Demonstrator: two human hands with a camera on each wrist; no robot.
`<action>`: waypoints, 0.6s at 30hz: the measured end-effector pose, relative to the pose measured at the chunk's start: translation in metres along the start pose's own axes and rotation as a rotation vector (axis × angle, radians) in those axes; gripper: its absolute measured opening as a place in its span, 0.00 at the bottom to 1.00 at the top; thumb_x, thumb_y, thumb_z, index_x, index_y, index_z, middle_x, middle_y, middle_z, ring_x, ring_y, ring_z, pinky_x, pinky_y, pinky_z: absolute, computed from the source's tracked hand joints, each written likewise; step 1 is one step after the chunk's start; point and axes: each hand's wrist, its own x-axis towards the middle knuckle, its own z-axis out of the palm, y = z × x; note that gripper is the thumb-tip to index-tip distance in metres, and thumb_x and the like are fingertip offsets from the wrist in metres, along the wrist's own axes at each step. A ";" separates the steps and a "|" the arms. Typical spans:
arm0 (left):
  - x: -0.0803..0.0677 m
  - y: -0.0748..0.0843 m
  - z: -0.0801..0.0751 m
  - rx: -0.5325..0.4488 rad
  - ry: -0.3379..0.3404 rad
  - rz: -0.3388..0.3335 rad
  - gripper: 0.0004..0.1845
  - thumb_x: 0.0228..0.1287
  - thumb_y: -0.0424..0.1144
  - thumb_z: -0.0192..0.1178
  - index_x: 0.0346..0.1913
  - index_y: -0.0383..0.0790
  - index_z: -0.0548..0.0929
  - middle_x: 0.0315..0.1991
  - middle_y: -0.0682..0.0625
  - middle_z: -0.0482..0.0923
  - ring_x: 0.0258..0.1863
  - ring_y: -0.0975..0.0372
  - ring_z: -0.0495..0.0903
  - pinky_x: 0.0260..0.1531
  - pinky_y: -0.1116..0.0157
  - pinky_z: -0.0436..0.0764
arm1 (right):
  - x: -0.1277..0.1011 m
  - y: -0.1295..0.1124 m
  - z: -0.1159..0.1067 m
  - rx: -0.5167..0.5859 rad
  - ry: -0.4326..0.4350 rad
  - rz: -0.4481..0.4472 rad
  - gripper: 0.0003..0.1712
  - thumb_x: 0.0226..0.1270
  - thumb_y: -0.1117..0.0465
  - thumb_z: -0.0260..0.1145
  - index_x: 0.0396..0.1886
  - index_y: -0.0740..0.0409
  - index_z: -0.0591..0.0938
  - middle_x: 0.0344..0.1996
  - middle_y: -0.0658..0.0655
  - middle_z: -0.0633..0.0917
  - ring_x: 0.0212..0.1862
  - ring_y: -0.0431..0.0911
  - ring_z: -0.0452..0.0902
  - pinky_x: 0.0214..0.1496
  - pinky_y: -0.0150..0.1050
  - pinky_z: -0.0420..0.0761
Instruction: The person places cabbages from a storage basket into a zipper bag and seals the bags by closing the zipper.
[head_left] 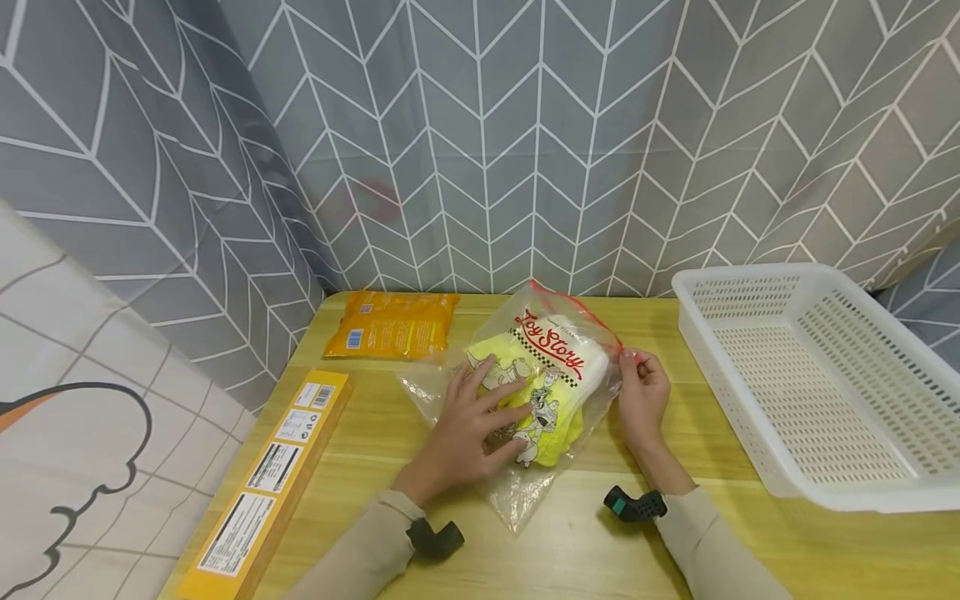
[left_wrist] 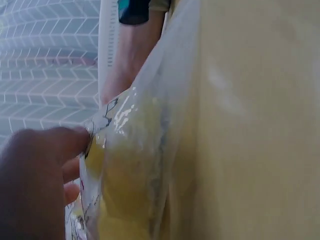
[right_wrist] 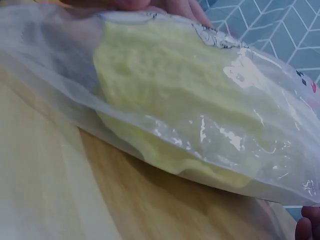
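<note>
A clear zip bag (head_left: 551,358) with a red seal strip and "Toy Story" print lies on the table, with a soft yellow and white cloth-like item (head_left: 558,446) inside. My left hand (head_left: 468,429) rests on the bag's left part, fingers spread over the printed figures. At the right end of the red strip, my right hand (head_left: 645,396) pinches the bag's corner between thumb and fingers. The left wrist view has the left fingers (left_wrist: 75,142) against the bag's top surface. In the right wrist view the bag bulges around the yellow item (right_wrist: 165,95).
An orange packet (head_left: 393,325) lies at the table's back left. Along the left edge is a long yellow box (head_left: 266,483) with white labels. A white plastic basket (head_left: 750,433) stands on the right. A grey patterned curtain (head_left: 510,150) hangs behind the table.
</note>
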 end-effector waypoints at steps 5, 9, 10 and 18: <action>0.004 0.007 -0.001 0.053 0.047 -0.014 0.19 0.65 0.54 0.63 0.57 0.57 0.86 0.72 0.51 0.73 0.77 0.43 0.61 0.71 0.32 0.54 | 0.005 -0.005 0.001 -0.002 -0.009 0.018 0.07 0.74 0.67 0.63 0.34 0.65 0.81 0.21 0.42 0.82 0.24 0.32 0.72 0.25 0.23 0.72; 0.009 -0.002 -0.010 0.010 0.100 -0.172 0.22 0.66 0.52 0.63 0.62 0.54 0.83 0.75 0.46 0.68 0.78 0.42 0.59 0.72 0.32 0.53 | 0.005 -0.010 0.001 -0.032 -0.053 0.052 0.07 0.75 0.66 0.62 0.37 0.68 0.81 0.23 0.40 0.85 0.27 0.32 0.76 0.29 0.22 0.74; 0.009 -0.006 -0.013 -0.007 0.100 -0.227 0.24 0.66 0.52 0.63 0.64 0.54 0.82 0.77 0.46 0.65 0.79 0.42 0.56 0.73 0.32 0.52 | 0.005 -0.010 0.001 -0.060 -0.068 0.063 0.08 0.76 0.65 0.62 0.38 0.67 0.80 0.25 0.38 0.85 0.29 0.32 0.76 0.31 0.22 0.74; 0.001 -0.030 -0.020 -0.085 -0.050 -0.455 0.35 0.71 0.60 0.57 0.78 0.58 0.64 0.83 0.51 0.48 0.81 0.40 0.48 0.74 0.31 0.46 | 0.005 -0.004 -0.003 -0.109 -0.107 0.090 0.11 0.77 0.63 0.60 0.45 0.70 0.79 0.29 0.37 0.85 0.33 0.32 0.77 0.34 0.21 0.75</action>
